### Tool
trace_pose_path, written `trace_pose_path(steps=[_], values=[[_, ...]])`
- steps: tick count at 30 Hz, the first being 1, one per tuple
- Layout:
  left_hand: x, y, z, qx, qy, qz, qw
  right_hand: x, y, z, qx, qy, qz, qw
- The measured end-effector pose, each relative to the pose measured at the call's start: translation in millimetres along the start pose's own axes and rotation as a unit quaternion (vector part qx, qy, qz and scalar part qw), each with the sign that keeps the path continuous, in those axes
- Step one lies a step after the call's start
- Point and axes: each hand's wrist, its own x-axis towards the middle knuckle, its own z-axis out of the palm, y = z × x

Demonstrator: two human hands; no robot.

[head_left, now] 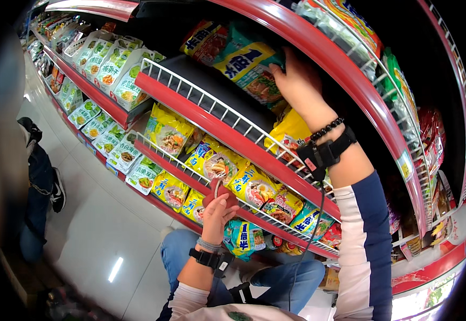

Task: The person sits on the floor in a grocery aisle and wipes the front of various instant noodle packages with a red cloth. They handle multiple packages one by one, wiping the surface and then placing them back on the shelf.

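My right hand reaches into a dark shelf and grips the edge of a teal and yellow instant noodle packet; part of the fingers is hidden behind it. Beside that packet, deeper in, lies a red and yellow noodle packet. A yellow packet sits under my right wrist, behind the white wire rail. Lower down, my left hand holds a dark red cloth at the front edge of the shelf below. Yellow noodle packets stand just behind the cloth.
White pickle pouches fill the shelves at left. A teal packet lies low by my knees. A black cable hangs from my right wrist. Another person's leg is on the tiled floor. The upper red shelf edge overhangs my right arm.
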Motion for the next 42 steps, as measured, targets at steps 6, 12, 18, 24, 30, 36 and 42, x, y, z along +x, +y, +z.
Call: trace_pose_path(steps=[6,12,18,24,30,36,42], values=[[5.0,1.5,1.2,-0.032,0.012,-0.024,0.999,28.9,36.9,40.6,-0.059,-0.038,-0.004,0.998],[12.8,9.6,-8.2,-0.055,0.041,0.0,0.998,53.1,44.3,74.1,-0.085,-0.104,0.021,0.991],[12.9,-1.7,-2.8,-0.069,0.043,-0.014,0.997,51.8,98.2,113.5,-0.142,-0.156,0.067,0.975],[13.8,9.0,-6.4,-0.078,0.054,0.014,0.995,66.4,102.8,142.5,-0.147,-0.202,0.067,0.966],[12.3,8.3,-5.2,-0.081,0.058,0.011,0.995,57.0,78.0,132.4,-0.163,-0.185,0.107,0.963],[16.5,12.7,-5.1,-0.085,0.067,0.027,0.994,63.3,42.7,117.8,-0.204,-0.171,0.084,0.96],[17.7,-0.4,-2.6,-0.006,0.063,0.032,0.997,55.0,69.8,138.7,-0.158,0.025,0.045,0.986]])
